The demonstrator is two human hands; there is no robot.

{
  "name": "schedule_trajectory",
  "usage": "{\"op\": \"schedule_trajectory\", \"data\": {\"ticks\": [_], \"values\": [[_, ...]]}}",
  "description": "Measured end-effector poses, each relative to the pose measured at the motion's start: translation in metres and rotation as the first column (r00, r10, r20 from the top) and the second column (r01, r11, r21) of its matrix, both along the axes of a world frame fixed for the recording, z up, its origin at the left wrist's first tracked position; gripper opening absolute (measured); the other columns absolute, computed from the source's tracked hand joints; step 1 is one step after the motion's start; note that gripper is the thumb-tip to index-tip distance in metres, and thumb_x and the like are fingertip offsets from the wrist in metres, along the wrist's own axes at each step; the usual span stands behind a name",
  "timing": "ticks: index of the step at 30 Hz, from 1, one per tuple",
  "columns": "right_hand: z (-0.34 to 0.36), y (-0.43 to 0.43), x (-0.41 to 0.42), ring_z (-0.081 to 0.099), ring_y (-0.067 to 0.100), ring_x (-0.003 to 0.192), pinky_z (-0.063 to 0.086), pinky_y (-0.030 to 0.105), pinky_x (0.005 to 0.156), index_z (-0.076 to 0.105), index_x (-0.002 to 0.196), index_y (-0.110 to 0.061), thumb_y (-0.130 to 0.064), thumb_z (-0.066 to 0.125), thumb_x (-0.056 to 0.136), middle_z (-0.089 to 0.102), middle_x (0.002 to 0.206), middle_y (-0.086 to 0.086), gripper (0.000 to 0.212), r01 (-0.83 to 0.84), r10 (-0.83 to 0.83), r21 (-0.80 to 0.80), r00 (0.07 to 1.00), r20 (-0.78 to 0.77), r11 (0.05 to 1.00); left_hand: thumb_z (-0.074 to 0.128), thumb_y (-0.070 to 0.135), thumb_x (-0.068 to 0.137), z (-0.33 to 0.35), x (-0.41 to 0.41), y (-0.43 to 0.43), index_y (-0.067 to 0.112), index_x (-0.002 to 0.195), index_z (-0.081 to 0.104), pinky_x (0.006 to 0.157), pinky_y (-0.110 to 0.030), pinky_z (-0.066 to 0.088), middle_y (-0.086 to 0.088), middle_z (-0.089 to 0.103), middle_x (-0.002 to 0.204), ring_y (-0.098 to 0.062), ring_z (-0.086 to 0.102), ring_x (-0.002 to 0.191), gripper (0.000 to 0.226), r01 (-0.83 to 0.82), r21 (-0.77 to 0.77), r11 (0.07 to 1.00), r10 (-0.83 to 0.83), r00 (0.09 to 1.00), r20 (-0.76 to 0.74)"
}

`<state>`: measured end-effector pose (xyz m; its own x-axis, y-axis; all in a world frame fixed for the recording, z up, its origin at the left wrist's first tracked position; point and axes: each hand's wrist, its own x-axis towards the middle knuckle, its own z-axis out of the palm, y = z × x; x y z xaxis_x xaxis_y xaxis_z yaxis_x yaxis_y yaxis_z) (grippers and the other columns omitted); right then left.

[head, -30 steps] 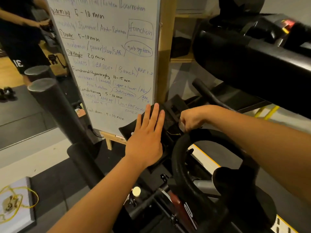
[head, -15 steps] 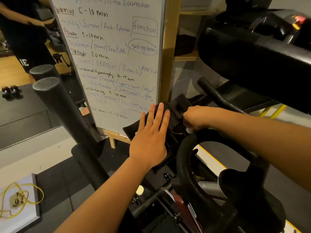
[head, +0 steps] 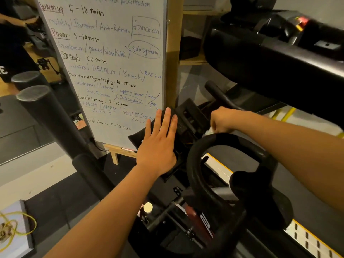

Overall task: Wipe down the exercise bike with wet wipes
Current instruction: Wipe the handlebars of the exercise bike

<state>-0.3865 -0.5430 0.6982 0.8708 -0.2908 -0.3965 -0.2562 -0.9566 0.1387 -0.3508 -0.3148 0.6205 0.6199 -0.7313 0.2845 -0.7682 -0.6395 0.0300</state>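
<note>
Exercise bike (head: 202,222), viewed from above: it fills the lower right of my view, standing in front of a handwritten whiteboard (head: 111,71). My left hand (head: 158,144) lies flat with its fingers straight and close together, pressing on the left wing of the bike's black console tray (head: 189,112). My right hand (head: 223,120) is curled at the far top of the black handlebar loop (head: 193,175). It pinches a white wet wipe (head: 209,131) against the bar, and only a small crumpled edge shows. A marker (head: 128,150) rests on the whiteboard's wooden ledge.
</note>
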Motion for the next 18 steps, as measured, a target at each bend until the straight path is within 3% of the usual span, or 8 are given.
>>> {"op": "schedule_trajectory", "data": {"ticks": [2,5,7,10,12,15,18], "values": [[0.008,-0.008,-0.020,0.063,0.023,0.090,0.054,0.035,0.082,0.073,0.098,-0.016,-0.013,0.062,0.089,0.068,0.102,0.007,0.015,0.077,-0.078,0.022,0.995,0.062,0.997,0.047,0.024,0.086,0.002,0.000,0.001,0.015,0.156,-0.005,0.121,-0.054,-0.003,-0.010,-0.020,0.162,-0.031,-0.025,0.147,0.088,0.007,-0.010,1.000,-0.007,1.000,-0.018],[0.012,-0.009,-0.061,0.059,0.027,0.104,0.049,0.036,0.088,0.064,0.118,-0.024,-0.012,0.052,0.094,0.058,0.121,0.006,0.029,0.173,-0.172,0.012,0.962,0.212,0.985,0.047,0.029,0.091,0.010,-0.004,0.001,0.017,0.157,0.006,0.120,-0.056,-0.005,-0.010,-0.010,0.164,-0.031,-0.019,0.149,0.078,0.003,-0.065,0.998,-0.008,0.997,-0.076],[0.006,-0.006,-0.092,0.058,0.027,0.090,0.049,0.033,0.079,0.065,0.111,-0.017,-0.007,0.045,0.094,0.061,0.116,0.011,0.028,0.248,-0.236,-0.018,0.940,0.248,0.969,0.040,0.032,0.098,0.021,-0.016,-0.004,0.018,0.156,0.014,0.119,-0.056,-0.006,-0.008,0.002,0.165,-0.028,-0.013,0.151,0.065,0.005,-0.132,0.991,-0.024,0.989,-0.143],[-0.002,0.001,-0.144,0.056,0.031,0.092,0.044,0.033,0.075,0.064,0.109,-0.010,-0.003,0.044,0.095,0.059,0.111,0.017,0.026,0.381,-0.344,-0.041,0.871,0.351,0.923,0.033,0.035,0.103,0.036,-0.059,-0.016,0.018,0.155,0.024,0.121,-0.055,-0.006,-0.005,0.012,0.164,-0.022,-0.007,0.152,0.055,0.187,-0.254,0.949,-0.244,0.945,-0.218],[-0.007,0.006,-0.175,0.057,0.037,0.096,0.035,0.031,0.068,0.064,0.098,-0.007,0.000,0.045,0.095,0.056,0.097,0.018,0.020,0.434,-0.386,0.008,0.793,0.472,0.901,0.030,0.038,0.104,0.035,-0.092,-0.020,0.018,0.155,0.022,0.121,-0.054,-0.006,-0.003,0.008,0.165,-0.020,-0.009,0.152,0.055,0.319,-0.208,0.925,-0.364,0.901,-0.237],[-0.024,0.036,-0.209,0.055,0.034,0.085,0.023,0.031,0.063,0.069,0.092,-0.005,-0.001,0.049,0.092,0.060,0.092,0.019,0.020,0.462,-0.421,0.105,0.662,0.621,0.881,0.023,0.040,0.105,0.020,-0.118,-0.018,0.019,0.155,0.021,0.120,-0.054,-0.010,-0.003,0.012,0.165,-0.019,-0.006,0.152,0.055,0.412,-0.050,0.910,-0.414,0.893,-0.177],[-0.052,0.081,-0.238,0.053,0.029,0.080,0.034,0.029,0.067,0.068,0.086,-0.003,-0.002,0.049,0.093,0.057,0.094,0.017,0.021,0.476,-0.465,0.199,0.545,0.697,0.857,0.019,0.040,0.105,0.017,-0.118,-0.014,0.021,0.155,0.021,0.120,-0.054,-0.009,-0.002,0.017,0.164,-0.018,0.001,0.152,0.054,0.435,0.025,0.900,-0.426,0.890,-0.162]]}}
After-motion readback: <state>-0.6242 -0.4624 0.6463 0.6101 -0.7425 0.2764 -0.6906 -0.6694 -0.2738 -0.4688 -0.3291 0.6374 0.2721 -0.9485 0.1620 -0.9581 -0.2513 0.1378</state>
